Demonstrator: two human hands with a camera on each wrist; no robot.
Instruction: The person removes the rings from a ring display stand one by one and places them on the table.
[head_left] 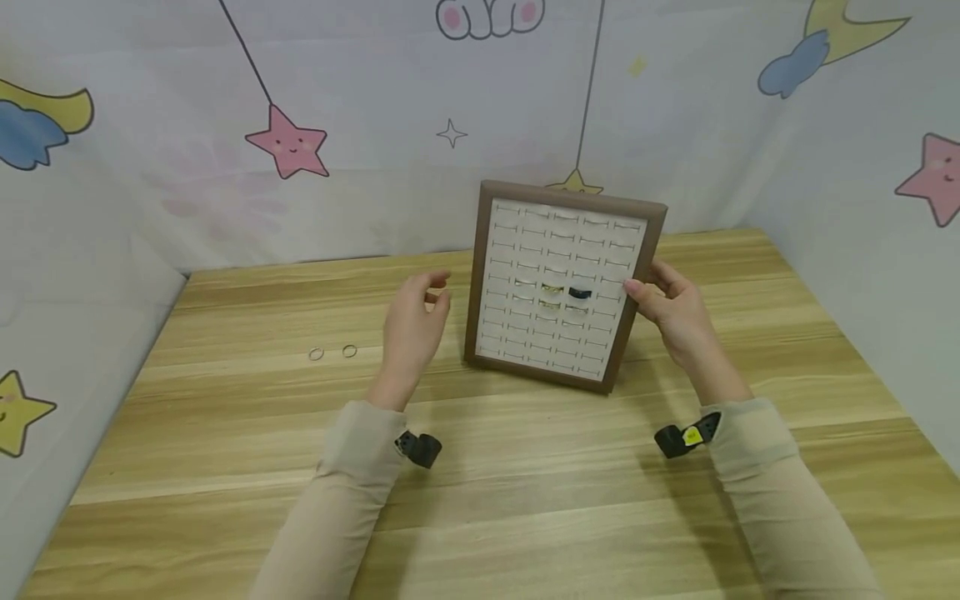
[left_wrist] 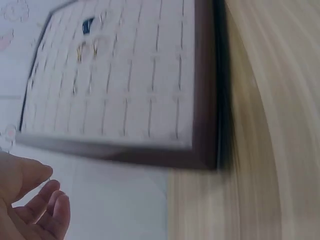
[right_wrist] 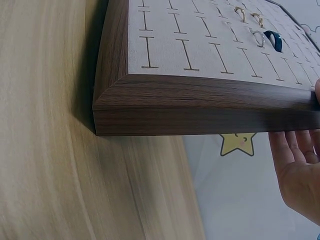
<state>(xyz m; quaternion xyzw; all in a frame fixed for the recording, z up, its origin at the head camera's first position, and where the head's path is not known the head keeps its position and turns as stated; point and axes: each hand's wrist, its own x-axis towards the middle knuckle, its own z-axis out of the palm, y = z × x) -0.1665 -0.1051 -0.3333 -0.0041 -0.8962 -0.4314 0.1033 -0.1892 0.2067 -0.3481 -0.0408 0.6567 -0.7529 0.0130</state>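
A ring display board (head_left: 562,250) with a brown wooden frame and a pale slotted panel leans upright on the table. Several rings sit in its middle slots: silver ones, gold ones and a black ring (head_left: 580,293). My right hand (head_left: 678,321) grips the frame's right edge, thumb at the front and fingers behind. Beside the left edge, apart from it, my left hand (head_left: 415,325) is raised with loosely bent fingers. Its thumb and fingertips come close together in the left wrist view, and I see nothing clearly held between them.
Two thin rings, one (head_left: 317,354) and another (head_left: 349,351), lie on the wooden table (head_left: 525,492) left of my left hand. A white cloth backdrop (head_left: 360,100) with stars and moons rises behind and at both sides.
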